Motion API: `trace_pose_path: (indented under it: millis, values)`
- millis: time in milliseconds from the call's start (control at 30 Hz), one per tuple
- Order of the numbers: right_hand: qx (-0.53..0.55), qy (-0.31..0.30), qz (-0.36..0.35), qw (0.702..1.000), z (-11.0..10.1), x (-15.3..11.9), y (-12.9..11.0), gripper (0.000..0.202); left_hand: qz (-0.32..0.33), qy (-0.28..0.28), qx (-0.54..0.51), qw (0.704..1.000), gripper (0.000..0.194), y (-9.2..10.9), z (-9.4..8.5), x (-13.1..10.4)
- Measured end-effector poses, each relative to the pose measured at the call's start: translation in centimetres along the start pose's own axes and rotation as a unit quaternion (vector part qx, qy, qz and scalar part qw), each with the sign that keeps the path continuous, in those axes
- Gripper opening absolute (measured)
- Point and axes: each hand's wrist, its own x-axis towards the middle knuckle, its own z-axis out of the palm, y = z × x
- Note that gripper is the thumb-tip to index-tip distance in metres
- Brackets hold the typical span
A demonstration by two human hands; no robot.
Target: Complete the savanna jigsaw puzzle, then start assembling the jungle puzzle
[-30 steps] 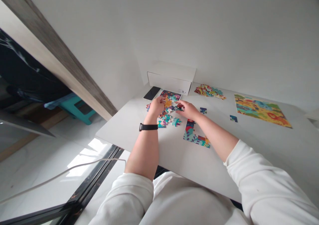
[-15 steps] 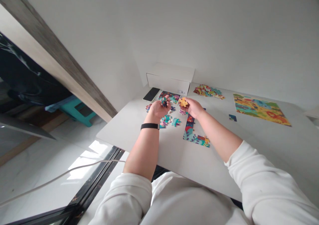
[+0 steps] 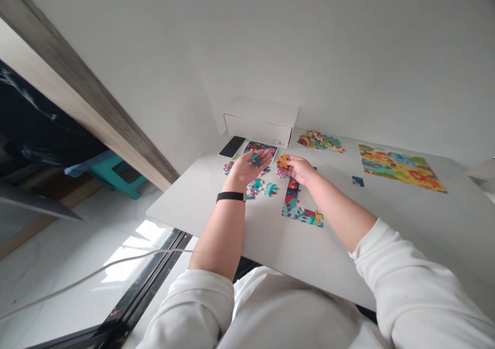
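My left hand (image 3: 249,167) is palm up with its fingers spread, and a dark teal puzzle piece (image 3: 256,160) lies on the palm. Between the fingertips of my right hand (image 3: 300,169) is an orange puzzle piece (image 3: 282,161). Below my right hand, a joined strip of puzzle (image 3: 297,213) forms a corner shape on the table. Loose teal pieces (image 3: 270,188) lie between my left wrist and that strip. A picture card (image 3: 263,147) is partly hidden behind my left hand.
A white box (image 3: 259,125) stands by the wall, with a black phone (image 3: 232,146) at its left. Mixed pieces (image 3: 320,141) are heaped behind my right hand. Farther right are a finished animal puzzle (image 3: 402,167) and a single blue piece (image 3: 358,181) on the table (image 3: 193,199).
The fingers of my left hand have opened out from a curl, showing the piece on the palm. My right hand has tilted the orange piece slightly. The view has shifted a little.
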Motion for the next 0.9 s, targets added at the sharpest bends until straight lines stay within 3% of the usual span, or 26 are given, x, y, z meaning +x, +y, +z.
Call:
trace_pose_path:
  millis: [200,367,467,567,700,900]
  values:
    - [-0.012,0.000,0.002,1.000,-0.4,-0.2,-0.3,0.023,-0.005,0.047,-0.013,0.999,0.040,-0.6,-0.2,0.7]
    - [-0.021,0.005,-0.004,1.000,-0.6,-0.1,-0.2,0.020,0.006,0.082,0.079,0.993,0.034,-0.9,-0.4,1.1]
    - [-0.027,0.008,-0.031,0.999,-0.7,0.1,0.1,0.024,0.010,0.068,0.128,0.989,0.030,-1.2,-0.4,1.0]
    - [-0.041,0.016,-0.066,0.997,-1.0,0.5,0.4,0.027,0.011,0.039,0.181,0.983,0.036,-1.6,-0.4,0.9]
    - [-0.063,0.028,-0.074,0.995,-1.5,1.1,0.6,0.023,0.031,0.058,0.262,0.963,0.044,-1.8,-0.3,0.7]
    - [-0.092,0.008,-0.083,0.992,-1.8,1.2,0.7,0.019,0.040,0.057,0.295,0.953,0.060,-1.8,-0.3,1.2]
